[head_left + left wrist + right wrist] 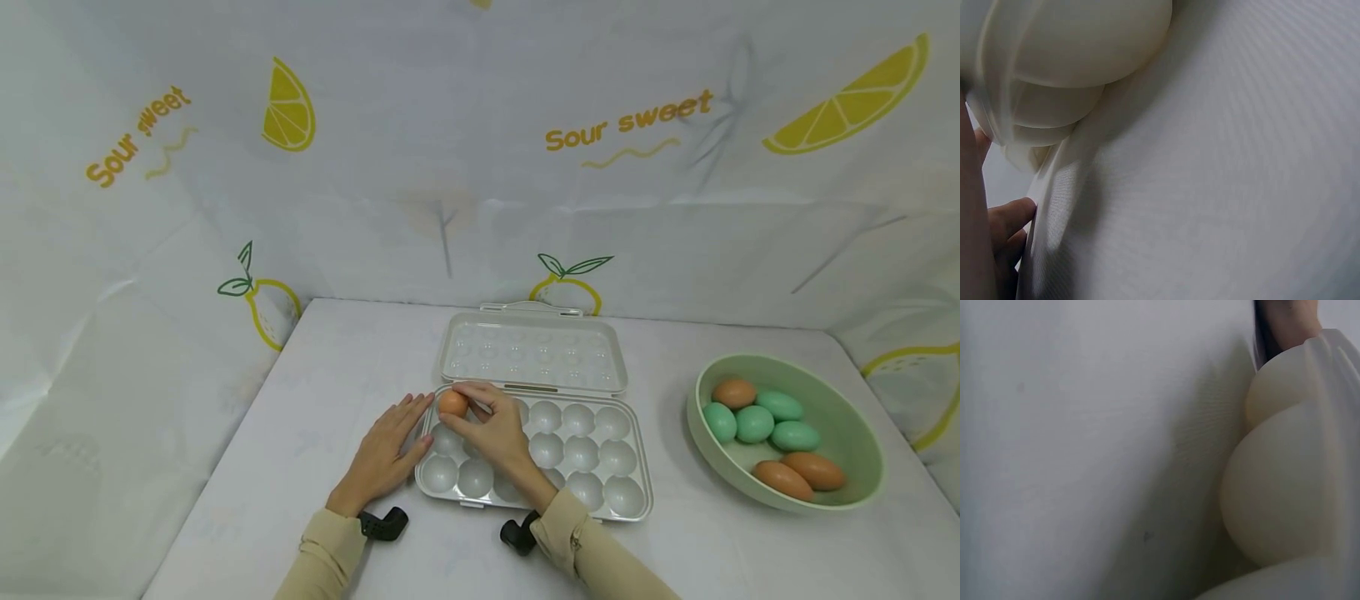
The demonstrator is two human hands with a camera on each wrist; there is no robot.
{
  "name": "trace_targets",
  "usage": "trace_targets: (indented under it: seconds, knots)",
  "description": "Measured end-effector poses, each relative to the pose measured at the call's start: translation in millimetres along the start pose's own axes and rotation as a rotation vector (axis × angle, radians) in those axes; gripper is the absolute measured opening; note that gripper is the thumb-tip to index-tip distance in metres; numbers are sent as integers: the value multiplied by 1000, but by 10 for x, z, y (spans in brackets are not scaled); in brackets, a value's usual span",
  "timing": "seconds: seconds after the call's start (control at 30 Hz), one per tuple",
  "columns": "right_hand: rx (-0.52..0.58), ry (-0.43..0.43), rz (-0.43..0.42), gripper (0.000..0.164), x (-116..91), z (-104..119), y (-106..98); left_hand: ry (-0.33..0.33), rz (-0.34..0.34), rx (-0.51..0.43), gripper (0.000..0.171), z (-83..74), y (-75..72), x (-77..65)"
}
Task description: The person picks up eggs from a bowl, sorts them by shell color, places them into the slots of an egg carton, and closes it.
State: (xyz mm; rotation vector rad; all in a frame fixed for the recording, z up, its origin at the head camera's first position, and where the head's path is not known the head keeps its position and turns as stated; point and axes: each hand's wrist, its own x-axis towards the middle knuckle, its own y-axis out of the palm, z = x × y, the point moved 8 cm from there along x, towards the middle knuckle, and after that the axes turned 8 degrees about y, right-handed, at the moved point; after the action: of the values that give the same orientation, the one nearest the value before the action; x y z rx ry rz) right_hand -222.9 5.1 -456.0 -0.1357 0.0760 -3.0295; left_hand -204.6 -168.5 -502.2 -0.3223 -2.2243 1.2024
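The right hand pinched a brown egg at the tray beneath, which the straight-fingered left hand alongside perhaps steadied.

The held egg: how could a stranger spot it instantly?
On the table sits an open egg tray. At the far left corner of its cups, the right hand pinches a brown egg. It alone is held; other visible eggs lie in the green bowl.

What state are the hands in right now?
Left hand: open, holding nothing, at the left edge of the egg tray.
Right hand: holding a brown egg at the tray's far-left corner.
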Motion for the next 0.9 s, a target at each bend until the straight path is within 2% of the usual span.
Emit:
trace_targets:
  seconds: [0.1, 0.37, 0.5, 0.63, 0.7, 0.9]
  knots:
    - [-2, 12, -2, 41, 4, -43, 2, -8, 8, 3, 64, 6, 10, -3]
    - [-54, 5, -19, 24, 20, -106, -11, 3, -5, 4, 62, -5, 2, -1]
    - [-91, -8, -10, 28, 36, -125, 0, -12, 11, -3, 62, 4, 13, 1]
    - [-64, 13, 26, 34, 50, -150, 41, -26, 24, -5, 62, 19, 23, 0]
    - [-78, -6, 32, 36, 55, -138, 59, -29, 23, -5, 62, 23, 22, -1]
    - [-192, -68, -1, 40, 73, -104, 76, -20, 17, 2, 62, 19, 20, 6]
